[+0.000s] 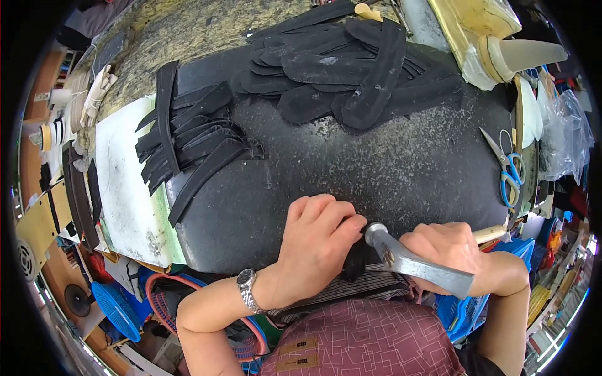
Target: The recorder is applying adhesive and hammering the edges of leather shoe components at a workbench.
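Observation:
My right hand [446, 252] is wrapped round the handle of a hammer [429, 272]. The hammer's round face is beside my left fingertips, at the near edge of a black work surface [269, 182]. My left hand [321, 238] is closed, its thumb and fingers pinching a black strip [355, 262] that hangs down over that edge. Most of this strip is hidden under my hand and the hammer. A large pile of wide, round-ended black strips [323, 72] lies at the back. To the left is a smaller heap of narrow, folded black strips [194, 135].
Blue-handled scissors [512, 178] lie at the right edge. Behind them stands a yellowish container [476, 31] with a pale cone-shaped piece [530, 51]. A white board [125, 182] borders the surface on the left. Baskets, one of them blue [115, 310], stand below.

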Available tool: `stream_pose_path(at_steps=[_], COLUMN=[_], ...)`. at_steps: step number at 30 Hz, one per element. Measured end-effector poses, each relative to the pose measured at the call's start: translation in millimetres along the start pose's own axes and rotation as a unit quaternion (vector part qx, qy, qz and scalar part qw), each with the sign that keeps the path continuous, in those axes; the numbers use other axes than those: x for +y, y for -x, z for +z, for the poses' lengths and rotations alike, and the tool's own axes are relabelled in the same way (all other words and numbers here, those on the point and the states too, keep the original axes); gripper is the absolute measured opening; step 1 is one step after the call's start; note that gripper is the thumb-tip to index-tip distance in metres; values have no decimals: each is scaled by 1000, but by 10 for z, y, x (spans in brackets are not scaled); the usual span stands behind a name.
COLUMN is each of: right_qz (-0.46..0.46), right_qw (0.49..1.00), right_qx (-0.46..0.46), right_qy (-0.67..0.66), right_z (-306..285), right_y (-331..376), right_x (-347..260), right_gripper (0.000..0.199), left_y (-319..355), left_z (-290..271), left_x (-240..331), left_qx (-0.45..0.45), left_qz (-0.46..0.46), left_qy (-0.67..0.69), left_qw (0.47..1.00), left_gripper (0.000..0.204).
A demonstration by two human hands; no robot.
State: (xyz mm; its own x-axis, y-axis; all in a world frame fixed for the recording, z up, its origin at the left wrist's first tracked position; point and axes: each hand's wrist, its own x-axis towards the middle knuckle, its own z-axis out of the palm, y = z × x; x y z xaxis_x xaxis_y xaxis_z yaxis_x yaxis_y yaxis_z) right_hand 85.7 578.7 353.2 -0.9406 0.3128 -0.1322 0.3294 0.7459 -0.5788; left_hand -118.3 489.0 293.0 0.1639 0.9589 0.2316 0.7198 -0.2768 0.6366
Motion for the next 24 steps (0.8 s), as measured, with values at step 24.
stream_pose_path(at_steps=[24], right_qz=[-15], right_qw=[995], right_qx=[-69], right_qy=[72], right_z=[-213], right_y=[-218], right_x=[18], right_gripper=[27], left_y=[17], left_z=[-102], left_x=[-57], left_qx=[-64], left_qz=[219], left_qy=[-143], left_qw=[963], left_gripper=[34])
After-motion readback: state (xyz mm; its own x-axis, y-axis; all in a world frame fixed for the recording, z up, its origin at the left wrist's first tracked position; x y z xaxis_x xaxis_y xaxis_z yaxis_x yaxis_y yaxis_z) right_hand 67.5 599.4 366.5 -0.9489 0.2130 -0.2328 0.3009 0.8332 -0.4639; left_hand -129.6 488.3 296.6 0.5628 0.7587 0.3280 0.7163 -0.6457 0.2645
